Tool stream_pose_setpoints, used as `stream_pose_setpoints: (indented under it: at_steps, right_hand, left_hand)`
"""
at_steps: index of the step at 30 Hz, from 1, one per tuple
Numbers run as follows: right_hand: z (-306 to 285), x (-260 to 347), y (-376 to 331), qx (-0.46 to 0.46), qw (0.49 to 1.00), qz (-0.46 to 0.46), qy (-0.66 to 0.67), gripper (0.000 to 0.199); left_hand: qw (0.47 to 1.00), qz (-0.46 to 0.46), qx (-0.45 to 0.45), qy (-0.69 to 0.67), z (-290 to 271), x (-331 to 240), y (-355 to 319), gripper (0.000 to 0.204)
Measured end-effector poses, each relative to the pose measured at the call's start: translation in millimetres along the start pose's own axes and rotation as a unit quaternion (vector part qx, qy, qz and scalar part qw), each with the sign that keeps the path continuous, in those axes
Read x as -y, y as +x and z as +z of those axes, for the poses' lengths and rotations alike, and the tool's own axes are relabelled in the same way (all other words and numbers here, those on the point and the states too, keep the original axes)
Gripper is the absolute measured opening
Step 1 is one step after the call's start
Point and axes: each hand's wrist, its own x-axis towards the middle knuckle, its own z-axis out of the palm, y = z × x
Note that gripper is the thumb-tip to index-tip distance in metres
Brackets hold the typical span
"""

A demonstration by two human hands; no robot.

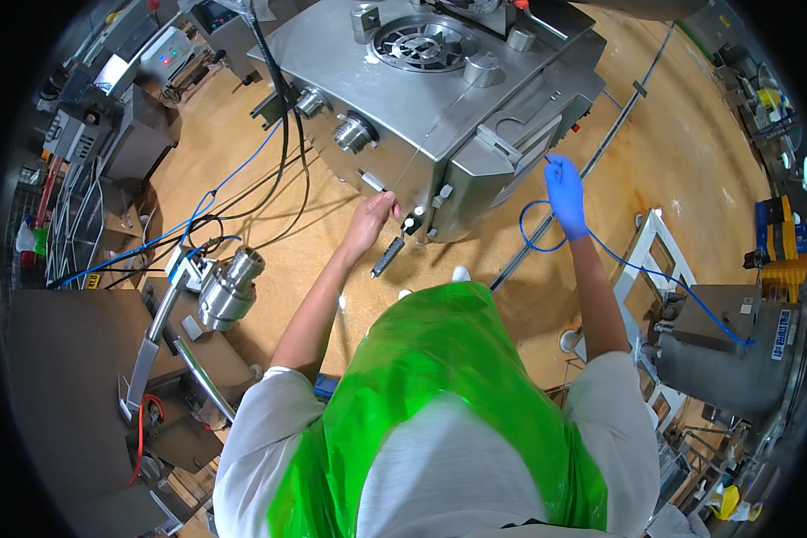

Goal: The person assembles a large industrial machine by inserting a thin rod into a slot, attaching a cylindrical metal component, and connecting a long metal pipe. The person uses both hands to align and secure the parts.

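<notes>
My bare left hand (372, 220) is at the front face of a large stainless steel machine (332, 40), its fingers pinched together. A thin pale line runs up from these fingertips across the machine's top; whether it is a wire is unclear. Just right of that hand, a dark grey elongated fitting (387, 256) sticks out below a small white knob (410, 224). My right hand (565, 193), in a blue glove, is closed beside the machine's right side. A thin blue hose (523, 224) loops at its heel and appears gripped; its end is hidden by the glove.
A round grille (424, 43) sits in the machine's top, and threaded ports (355, 133) jut from its left face. A steel cylinder (231, 289) on an arm stands at left. Black cables (282, 90) hang nearby. A white frame (659, 260) and grey tank (713, 372) stand at right.
</notes>
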Motion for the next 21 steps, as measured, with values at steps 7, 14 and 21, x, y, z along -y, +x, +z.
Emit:
stream_pose_setpoints:
  at_steps: [7,14,21]
  right_hand:
    - [8.6,-30.0,127.1,0.098,0.954,-0.175,-0.224,0.049]
    - [13.2,-53.9,180.1,0.268,0.858,-0.347,-0.267,0.065]
    - [11.7,-43.1,201.7,0.337,0.83,-0.347,-0.279,0.044]
  left_hand:
    - [0.997,-0.054,0.045,0.018,5.8,-4.6,-0.1,0.045]
    - [0.981,-0.151,0.107,-0.065,-6.4,-12.8,-19.9,0.046]
    - [0.987,-0.124,0.103,-0.001,3.5,-38.6,-35.9,0.046]
